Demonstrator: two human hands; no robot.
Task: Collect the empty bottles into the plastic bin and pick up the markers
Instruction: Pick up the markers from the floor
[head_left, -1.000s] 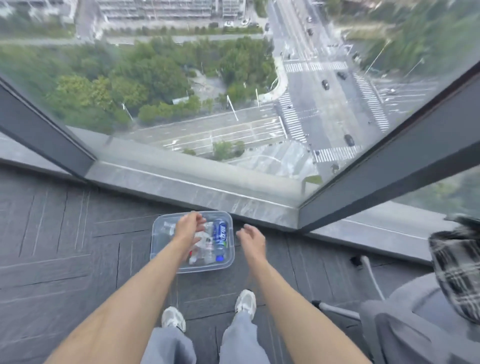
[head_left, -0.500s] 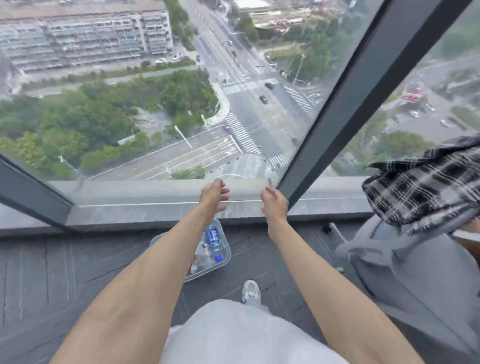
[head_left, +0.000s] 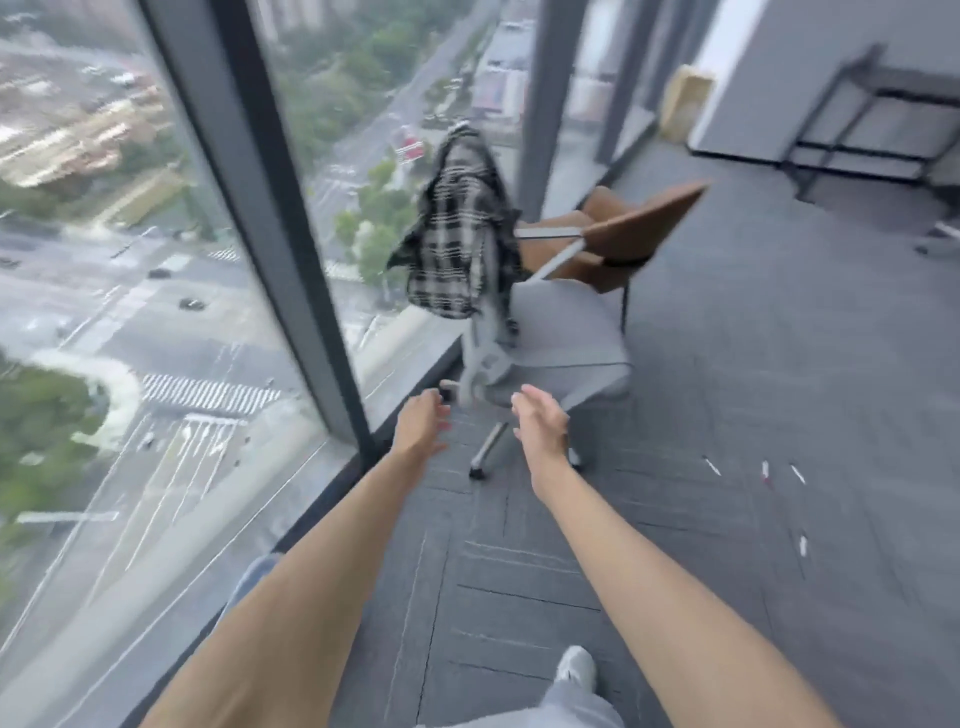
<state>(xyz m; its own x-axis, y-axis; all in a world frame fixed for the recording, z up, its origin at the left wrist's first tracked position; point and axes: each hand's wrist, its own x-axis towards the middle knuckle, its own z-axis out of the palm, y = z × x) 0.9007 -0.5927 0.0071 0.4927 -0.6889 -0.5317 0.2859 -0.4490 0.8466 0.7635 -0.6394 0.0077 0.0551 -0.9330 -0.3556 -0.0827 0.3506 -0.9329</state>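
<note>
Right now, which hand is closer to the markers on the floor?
Right. The right hand is left of the markers; the left hand is farther left, by the window.

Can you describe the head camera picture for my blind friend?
The left hand and right hand reach forward, open and empty, over carpet by a window. Markers lie scattered to the right; a plaid shirt drapes a grey chair.

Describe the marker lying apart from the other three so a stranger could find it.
Start at the grey chair with the plaid shirt by the window, then look right across the dark carpet. Three markers lie in a loose row there; the lone marker lies nearer the person, below the row's right end, by itself.
</note>
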